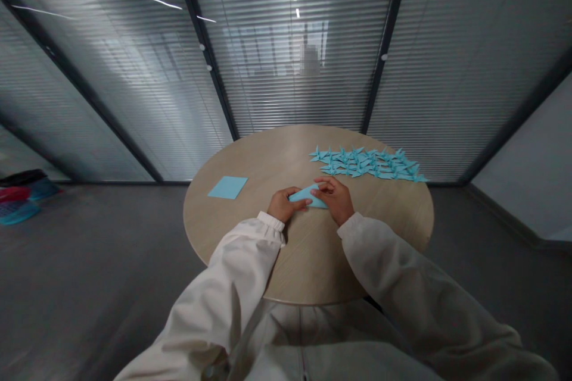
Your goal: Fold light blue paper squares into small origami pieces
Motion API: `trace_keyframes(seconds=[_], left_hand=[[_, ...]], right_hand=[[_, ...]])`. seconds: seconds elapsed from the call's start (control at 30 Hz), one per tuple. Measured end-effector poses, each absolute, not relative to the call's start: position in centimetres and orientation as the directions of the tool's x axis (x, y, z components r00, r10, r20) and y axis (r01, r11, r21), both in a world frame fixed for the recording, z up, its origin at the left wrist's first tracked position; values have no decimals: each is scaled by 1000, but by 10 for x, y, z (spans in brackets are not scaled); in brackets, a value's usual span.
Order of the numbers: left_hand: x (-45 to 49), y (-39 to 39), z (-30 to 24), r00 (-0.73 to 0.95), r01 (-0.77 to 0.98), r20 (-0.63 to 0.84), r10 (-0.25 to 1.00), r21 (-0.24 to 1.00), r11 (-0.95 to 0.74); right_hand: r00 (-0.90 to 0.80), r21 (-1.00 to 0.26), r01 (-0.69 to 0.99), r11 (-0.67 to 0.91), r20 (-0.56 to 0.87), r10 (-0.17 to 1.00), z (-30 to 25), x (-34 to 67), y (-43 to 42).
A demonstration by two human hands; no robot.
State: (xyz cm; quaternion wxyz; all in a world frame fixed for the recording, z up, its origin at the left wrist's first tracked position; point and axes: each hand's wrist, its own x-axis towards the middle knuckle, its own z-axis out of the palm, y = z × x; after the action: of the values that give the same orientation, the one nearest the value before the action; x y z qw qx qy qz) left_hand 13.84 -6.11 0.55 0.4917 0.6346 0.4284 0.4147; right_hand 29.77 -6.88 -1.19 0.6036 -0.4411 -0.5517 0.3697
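Left hand (283,205) and right hand (338,197) each grip the folded blue paper (305,193), its long axis running crosswise between them.

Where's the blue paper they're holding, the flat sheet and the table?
Held blue paper (302,194), head view: its middle.
Flat sheet (227,187), head view: its middle.
Table (313,262), head view: bare top, near side.

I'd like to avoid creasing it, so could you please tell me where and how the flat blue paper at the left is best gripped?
Probably pinch the blue paper by its right edge, coming from the right: it lies flat on the table, and that bare edge faces the left hand.
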Motion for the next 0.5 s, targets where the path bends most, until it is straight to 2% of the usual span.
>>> trace_keyframes(seconds=[0.5], left_hand=[[138,-63,9,268,154,65,961,982,-110]], right_hand=[[196,-964,54,261,266,944,-12,296,-67]])
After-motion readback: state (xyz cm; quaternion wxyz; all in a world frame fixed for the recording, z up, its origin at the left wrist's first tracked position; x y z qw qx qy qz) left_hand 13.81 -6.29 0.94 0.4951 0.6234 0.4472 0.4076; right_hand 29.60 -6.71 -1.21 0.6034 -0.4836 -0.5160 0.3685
